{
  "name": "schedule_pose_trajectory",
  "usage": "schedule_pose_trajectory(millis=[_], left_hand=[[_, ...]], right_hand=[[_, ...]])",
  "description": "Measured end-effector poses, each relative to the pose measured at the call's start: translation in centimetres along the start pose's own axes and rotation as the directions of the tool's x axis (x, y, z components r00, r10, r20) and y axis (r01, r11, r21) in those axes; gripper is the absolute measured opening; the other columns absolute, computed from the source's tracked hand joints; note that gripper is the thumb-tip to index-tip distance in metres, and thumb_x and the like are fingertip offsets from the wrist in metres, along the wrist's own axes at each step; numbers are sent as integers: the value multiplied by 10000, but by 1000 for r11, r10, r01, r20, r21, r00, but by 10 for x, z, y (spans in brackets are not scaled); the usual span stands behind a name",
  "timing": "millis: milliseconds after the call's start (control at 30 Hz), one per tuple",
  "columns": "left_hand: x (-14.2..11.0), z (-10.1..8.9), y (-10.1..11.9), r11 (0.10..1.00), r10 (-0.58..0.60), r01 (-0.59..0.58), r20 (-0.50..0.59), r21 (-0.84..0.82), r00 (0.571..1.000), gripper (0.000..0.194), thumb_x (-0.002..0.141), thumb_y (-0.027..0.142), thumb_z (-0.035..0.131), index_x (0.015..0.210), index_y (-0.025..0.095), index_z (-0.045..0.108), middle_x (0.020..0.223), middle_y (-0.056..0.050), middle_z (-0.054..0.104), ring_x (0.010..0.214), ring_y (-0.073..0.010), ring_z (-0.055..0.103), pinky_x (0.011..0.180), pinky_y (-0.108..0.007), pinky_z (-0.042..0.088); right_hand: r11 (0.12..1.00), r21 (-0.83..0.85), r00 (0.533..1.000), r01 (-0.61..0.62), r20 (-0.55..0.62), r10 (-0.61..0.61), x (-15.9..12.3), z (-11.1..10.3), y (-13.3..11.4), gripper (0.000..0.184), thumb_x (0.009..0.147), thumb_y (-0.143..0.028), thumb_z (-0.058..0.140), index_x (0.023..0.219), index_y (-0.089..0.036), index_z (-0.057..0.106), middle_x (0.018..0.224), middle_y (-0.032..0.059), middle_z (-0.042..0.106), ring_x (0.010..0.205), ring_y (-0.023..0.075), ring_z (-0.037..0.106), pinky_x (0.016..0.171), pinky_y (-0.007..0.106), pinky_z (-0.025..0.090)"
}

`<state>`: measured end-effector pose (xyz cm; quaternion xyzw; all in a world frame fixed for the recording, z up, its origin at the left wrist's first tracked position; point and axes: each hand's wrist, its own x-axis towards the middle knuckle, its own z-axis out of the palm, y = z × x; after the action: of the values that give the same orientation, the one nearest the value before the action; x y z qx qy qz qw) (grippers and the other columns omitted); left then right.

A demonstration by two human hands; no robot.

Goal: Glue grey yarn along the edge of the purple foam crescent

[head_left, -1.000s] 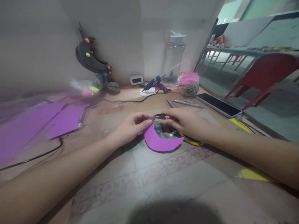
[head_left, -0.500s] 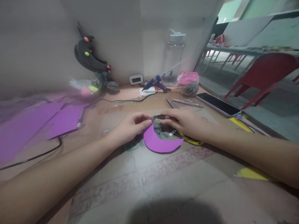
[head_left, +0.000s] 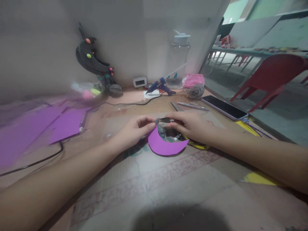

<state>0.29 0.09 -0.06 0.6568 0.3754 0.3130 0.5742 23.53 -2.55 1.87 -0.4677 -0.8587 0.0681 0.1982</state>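
My left hand (head_left: pixel 141 127) pinches the upper tip of a purple paper crescent (head_left: pixel 167 147) between thumb and fingers. A small grey bit of yarn (head_left: pixel 157 121) shows at that tip. My right hand (head_left: pixel 190 126) is closed around dark-nosed pliers (head_left: pixel 165 120), whose jaws point left and meet or nearly touch the grey bit. Yellow and black handle parts (head_left: pixel 198 146) show below the right palm, partly hidden. A thin grey strand (head_left: pixel 162 130) curves along the inside of the crescent.
Purple sheets (head_left: pixel 64 125) and a black cable (head_left: pixel 36 162) lie left. Behind are a glue gun (head_left: pixel 160 86), clock (head_left: pixel 140 82), bottle (head_left: pixel 180 57), yarn ball (head_left: pixel 196 92) and a dark crescent decoration (head_left: pixel 90 59). A pen (head_left: pixel 193 106) and phone (head_left: pixel 225 106) lie right.
The paper crescent has tilted slightly, its lower edge and right tip rising a little. Both hands keep nearly the same place and grip.
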Motion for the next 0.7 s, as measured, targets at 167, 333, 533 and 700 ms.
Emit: schedule_pose_trajectory(millis=[167,333,533,700], left_hand=[[0,0,1,1000,-3,3,-10,5,1000,239,809,380,693,941,182,670,761,4,623,589,-88,500,544,-217,384],[0,0,0,1000,4,-4,-14,-6,1000,245,798,371,705,945,178,668,766,2,631,598,-88,516,558,-216,403],[-1,-1,-1,1000,5,-5,21,27,1000,259,811,403,688,939,179,663,706,16,592,559,-84,482,524,-213,379],[-1,-1,0,999,6,-7,22,35,1000,247,811,385,686,934,172,660,719,9,589,570,-85,475,524,-210,378]], right_hand=[[1000,-19,1000,-8,-4,8,0,-1,-2,288,957,-375,510,1129,-216,678,898,40,719,733,152,584,631,246,324],[1000,-27,1000,-11,4,11,0,-1,-1,281,953,-380,516,1115,-223,684,894,36,720,727,148,587,623,244,326],[1000,13,1000,10,20,-10,0,-1,0,298,962,-406,502,1105,-212,677,894,34,716,709,137,586,626,235,337],[1000,20,1000,22,20,-23,0,0,1,294,968,-401,494,1081,-209,685,871,34,712,705,134,584,620,232,331]])
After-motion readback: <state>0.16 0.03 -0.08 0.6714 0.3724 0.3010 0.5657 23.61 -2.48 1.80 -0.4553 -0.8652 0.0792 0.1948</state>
